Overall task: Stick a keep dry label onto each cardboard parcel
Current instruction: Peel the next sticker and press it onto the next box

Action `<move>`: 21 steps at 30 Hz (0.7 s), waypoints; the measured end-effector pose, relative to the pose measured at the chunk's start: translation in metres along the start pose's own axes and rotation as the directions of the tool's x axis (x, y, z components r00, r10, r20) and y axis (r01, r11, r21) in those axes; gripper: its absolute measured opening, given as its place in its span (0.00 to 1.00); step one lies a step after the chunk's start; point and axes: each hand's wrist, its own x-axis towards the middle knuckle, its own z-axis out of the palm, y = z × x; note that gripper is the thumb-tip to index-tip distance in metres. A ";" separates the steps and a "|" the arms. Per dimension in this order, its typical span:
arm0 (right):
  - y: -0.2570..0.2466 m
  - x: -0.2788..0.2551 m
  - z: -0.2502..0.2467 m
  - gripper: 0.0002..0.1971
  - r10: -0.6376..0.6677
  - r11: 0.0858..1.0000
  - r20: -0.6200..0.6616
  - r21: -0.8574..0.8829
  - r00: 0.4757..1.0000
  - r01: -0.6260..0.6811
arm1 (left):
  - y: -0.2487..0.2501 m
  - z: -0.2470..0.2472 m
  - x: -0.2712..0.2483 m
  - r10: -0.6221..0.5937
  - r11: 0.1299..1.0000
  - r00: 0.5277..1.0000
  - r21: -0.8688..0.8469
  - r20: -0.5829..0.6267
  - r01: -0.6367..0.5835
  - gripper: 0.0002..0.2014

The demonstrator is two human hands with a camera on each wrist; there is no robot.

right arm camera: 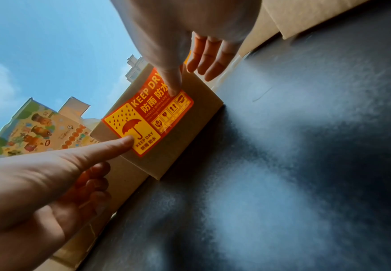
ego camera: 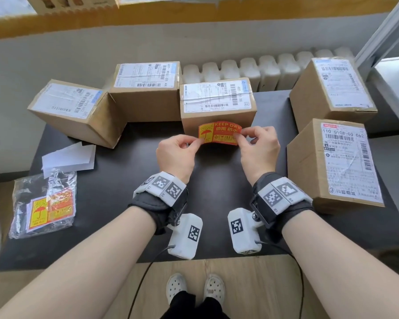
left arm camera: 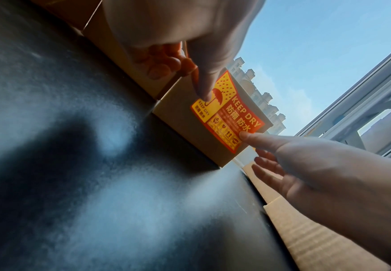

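Against the front face of the middle parcel [ego camera: 218,104], both hands pinch a keep-dry label [ego camera: 219,133]: left hand [ego camera: 176,155] its umbrella end, right hand [ego camera: 259,147] the other. Sticking is underway; next, I judge, press and smooth it flat.

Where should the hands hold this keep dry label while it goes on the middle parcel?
By its two short ends, one from each side, as the left hand and right hand pinch it now. The keep dry label is thin and bows; end grips leave its middle free to meet the parcel face.
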 end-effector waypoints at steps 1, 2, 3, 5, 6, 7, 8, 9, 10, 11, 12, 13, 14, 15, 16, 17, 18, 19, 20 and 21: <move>0.001 0.000 0.001 0.04 -0.016 1.000 -0.004 -0.010 1.000 0.016 | -0.001 0.001 -0.001 0.002 1.000 1.000 -0.007 -0.004 -0.002 0.05; 0.002 0.000 0.001 0.05 -0.029 0.999 -0.004 -0.018 1.000 0.029 | -0.002 0.003 -0.001 0.007 1.000 1.000 -0.011 -0.010 -0.007 0.06; 0.003 -0.001 0.002 0.05 -0.037 0.999 -0.004 -0.023 0.999 0.037 | -0.004 0.004 -0.002 0.014 1.000 1.000 -0.012 -0.018 -0.014 0.06; 0.003 -0.001 0.001 0.05 -0.040 0.999 -0.013 -0.032 0.999 0.040 | -0.005 0.007 -0.004 0.018 1.000 0.999 -0.018 -0.038 -0.018 0.06; 0.004 0.000 0.001 0.05 -0.039 0.999 -0.022 -0.035 0.999 0.038 | -0.005 0.008 -0.004 0.017 1.000 0.999 -0.019 -0.046 -0.018 0.06; 0.005 0.001 0.001 0.05 -0.040 0.999 -0.031 -0.037 0.999 0.039 | -0.005 0.009 -0.004 0.018 1.000 0.998 -0.018 -0.053 -0.019 0.06; 0.005 0.001 0.001 0.06 -0.041 0.999 -0.035 -0.037 0.999 0.039 | -0.006 0.010 -0.003 0.020 1.000 0.998 -0.018 -0.060 -0.021 0.06; 0.005 0.001 0.001 0.06 -0.041 0.999 -0.036 -0.036 0.999 0.040 | -0.006 0.010 -0.003 0.023 0.999 0.997 -0.020 -0.068 -0.025 0.06; 0.006 0.002 0.001 0.06 -0.041 0.998 -0.037 -0.038 0.998 0.040 | -0.007 0.011 -0.002 0.027 0.999 0.997 -0.021 -0.074 -0.029 0.06; 0.006 0.002 0.002 0.06 -0.042 0.998 -0.036 -0.042 0.998 0.041 | -0.008 0.011 -0.001 0.029 0.999 0.997 -0.017 -0.077 -0.030 0.06; 0.007 0.002 0.002 0.06 -0.044 0.998 -0.036 -0.047 0.998 0.042 | -0.009 0.012 -0.001 0.029 0.999 0.996 -0.011 -0.079 -0.030 0.06; 0.007 0.003 0.003 0.07 -0.047 0.998 -0.037 -0.047 0.998 0.046 | -0.009 0.012 -0.001 0.029 1.000 0.996 -0.006 -0.084 -0.030 0.07; 0.007 0.002 0.004 0.07 -0.051 0.998 -0.037 -0.044 0.998 0.050 | -0.010 0.011 -0.001 0.027 1.000 0.996 -0.007 -0.089 -0.028 0.07; 0.007 0.002 0.005 0.07 -0.053 0.998 -0.033 -0.038 0.998 0.052 | -0.011 0.011 0.000 0.023 1.000 0.996 -0.010 -0.092 -0.024 0.07; 0.007 0.003 0.005 0.07 -0.053 0.998 -0.028 -0.031 0.998 0.052 | -0.011 0.011 0.001 0.018 1.000 0.996 -0.013 -0.092 -0.020 0.07; 0.006 0.004 0.006 0.07 -0.052 0.998 -0.024 -0.025 0.998 0.051 | -0.012 0.011 0.002 0.015 1.000 0.996 -0.014 -0.091 -0.016 0.07; 0.005 0.005 0.006 0.07 -0.050 0.999 -0.022 -0.022 0.999 0.049 | -0.012 0.011 0.003 0.014 1.000 0.996 -0.012 -0.093 -0.015 0.07; 0.005 0.006 0.007 0.07 -0.047 0.999 -0.023 -0.020 0.999 0.046 | -0.011 0.011 0.004 0.014 1.000 0.995 -0.012 -0.094 -0.015 0.07; 0.004 0.008 0.007 0.07 -0.043 0.999 -0.024 -0.020 0.999 0.043 | -0.011 0.011 0.005 0.013 1.000 0.995 -0.016 -0.095 -0.015 0.07; 0.004 0.008 0.008 0.07 -0.040 0.999 -0.024 -0.024 0.999 0.040 | -0.010 0.011 0.006 0.007 1.000 0.995 -0.024 -0.095 -0.010 0.07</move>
